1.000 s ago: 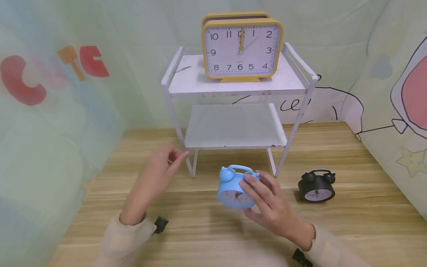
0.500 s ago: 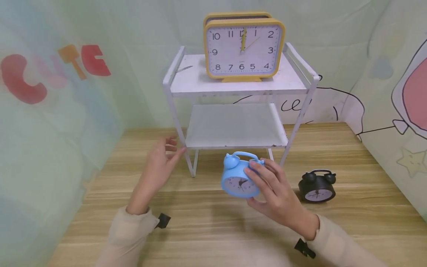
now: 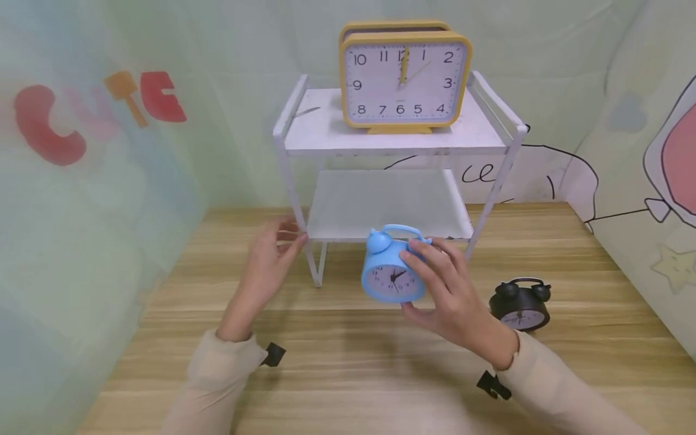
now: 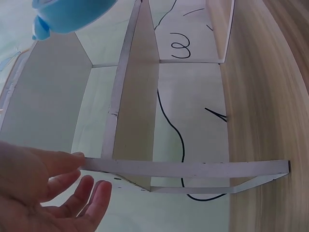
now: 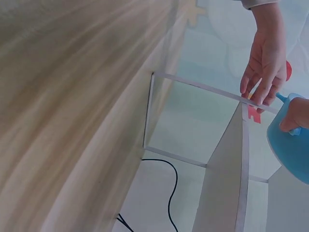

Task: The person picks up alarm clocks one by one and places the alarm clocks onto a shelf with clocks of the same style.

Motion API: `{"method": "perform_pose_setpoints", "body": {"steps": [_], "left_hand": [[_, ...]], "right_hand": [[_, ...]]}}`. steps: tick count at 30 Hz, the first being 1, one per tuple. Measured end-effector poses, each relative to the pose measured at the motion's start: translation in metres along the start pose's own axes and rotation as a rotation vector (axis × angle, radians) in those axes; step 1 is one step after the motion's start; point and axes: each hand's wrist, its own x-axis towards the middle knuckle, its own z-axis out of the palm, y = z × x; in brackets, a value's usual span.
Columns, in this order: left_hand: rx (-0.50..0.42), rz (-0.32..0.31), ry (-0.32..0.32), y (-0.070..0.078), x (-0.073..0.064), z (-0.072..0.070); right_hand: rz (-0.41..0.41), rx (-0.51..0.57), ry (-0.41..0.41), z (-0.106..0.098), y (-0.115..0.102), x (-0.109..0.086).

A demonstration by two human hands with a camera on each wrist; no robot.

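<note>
My right hand (image 3: pixel 454 302) grips a light blue twin-bell alarm clock (image 3: pixel 393 281) by its right side, holding it off the table in front of a white two-tier rack (image 3: pixel 310 136). The clock is tilted, its dial towards me. In the head view, my left hand (image 3: pixel 266 257) is at the rack's left front leg. Its thumb tip touches the leg near the lower shelf (image 4: pixel 130 121), as the left wrist view shows; the other fingers are loosely bent beside it. Part of the blue clock (image 5: pixel 289 145) also appears at the right wrist view's edge.
A yellow-framed rectangular clock (image 3: pixel 405 84) stands on the rack's top shelf, with a second yellow frame (image 3: pixel 397 25) behind it. To the right on the wooden table (image 3: pixel 348 386) sits a black twin-bell alarm clock (image 3: pixel 521 305). Printed curtains enclose the back and sides.
My right hand has raised the blue alarm clock and brought it closer to the rack's lower shelf. My left hand has moved forward to the rack's left leg.
</note>
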Motion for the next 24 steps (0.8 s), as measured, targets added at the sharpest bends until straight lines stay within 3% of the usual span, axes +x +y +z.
{"method": "perform_pose_setpoints", "body": {"steps": [24], "left_hand": [[-0.011, 0.032, 0.017, -0.001, 0.003, 0.003]], "right_hand": [[0.100, 0.025, -0.099, 0.025, 0.029, 0.042]]}}
